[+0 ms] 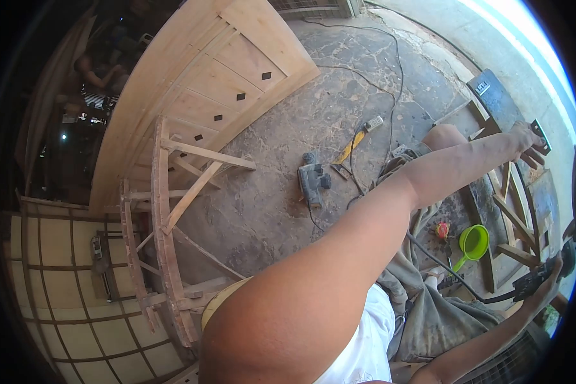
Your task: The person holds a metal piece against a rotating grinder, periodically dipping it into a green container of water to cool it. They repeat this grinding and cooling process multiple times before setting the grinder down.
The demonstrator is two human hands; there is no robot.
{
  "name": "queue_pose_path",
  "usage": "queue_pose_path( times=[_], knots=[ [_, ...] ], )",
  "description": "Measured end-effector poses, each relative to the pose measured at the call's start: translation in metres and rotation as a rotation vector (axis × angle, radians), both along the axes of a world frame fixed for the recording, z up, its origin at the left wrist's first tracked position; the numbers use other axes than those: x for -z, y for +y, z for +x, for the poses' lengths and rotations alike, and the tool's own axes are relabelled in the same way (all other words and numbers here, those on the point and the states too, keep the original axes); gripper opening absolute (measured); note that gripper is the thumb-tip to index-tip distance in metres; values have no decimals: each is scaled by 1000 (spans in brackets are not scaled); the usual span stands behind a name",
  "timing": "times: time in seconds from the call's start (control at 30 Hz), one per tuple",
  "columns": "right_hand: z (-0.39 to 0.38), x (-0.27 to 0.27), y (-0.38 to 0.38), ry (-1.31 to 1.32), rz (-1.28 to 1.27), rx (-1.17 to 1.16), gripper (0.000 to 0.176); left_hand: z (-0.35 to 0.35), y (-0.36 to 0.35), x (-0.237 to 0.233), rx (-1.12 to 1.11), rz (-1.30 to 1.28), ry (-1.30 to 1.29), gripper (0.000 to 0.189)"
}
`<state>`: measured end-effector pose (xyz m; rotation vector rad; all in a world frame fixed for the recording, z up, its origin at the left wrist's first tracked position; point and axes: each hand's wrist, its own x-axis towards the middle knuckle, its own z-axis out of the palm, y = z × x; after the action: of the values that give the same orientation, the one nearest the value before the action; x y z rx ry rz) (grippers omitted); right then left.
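My left hand (526, 142) is at the far right, at the end of my outstretched arm, with its fingers around a small dark rectangular piece (541, 137). Lower down at the right edge, my right hand (550, 285) is wrapped round a black corded power tool (532, 280), partly lost in the dark rim of the picture. A black cord (451, 272) runs from this tool back across my grey trousers (441, 323). Close by both hands is a wooden frame (515, 214) with slanting braces. A dark board (486, 91) lies beyond my left hand.
A wooden door (237, 57) with dark diamond insets leans beside a wooden trestle (163, 217). On the stained concrete floor lie a dark corded power tool (311, 181), a yellow-handled tool (353, 146), cables and a green dipper (473, 242). Another person (96, 75) is in the dark background.
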<state>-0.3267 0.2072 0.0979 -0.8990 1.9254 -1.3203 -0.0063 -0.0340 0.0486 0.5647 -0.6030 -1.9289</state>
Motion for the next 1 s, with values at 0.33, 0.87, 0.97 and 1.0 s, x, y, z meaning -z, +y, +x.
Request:
queue_pose_path(
  times=[0.33, 0.87, 0.97, 1.0],
  knots=[
    [6, -2, 4, 1, -16, 13, 61, -8, 13, -5, 1, -80, -37, 17],
    [103, -64, 23, 20, -117, -91, 43, 12, 75, -47, -1, -540, -592, 30],
    [110, -61, 23, 122, -128, -118, 48, 5, 86, -49, -20, -599, -590, 25],
    [112, -63, 22, 140, -107, -116, 50, 2, 88, -51, -43, -628, -609, 24]
  ],
)
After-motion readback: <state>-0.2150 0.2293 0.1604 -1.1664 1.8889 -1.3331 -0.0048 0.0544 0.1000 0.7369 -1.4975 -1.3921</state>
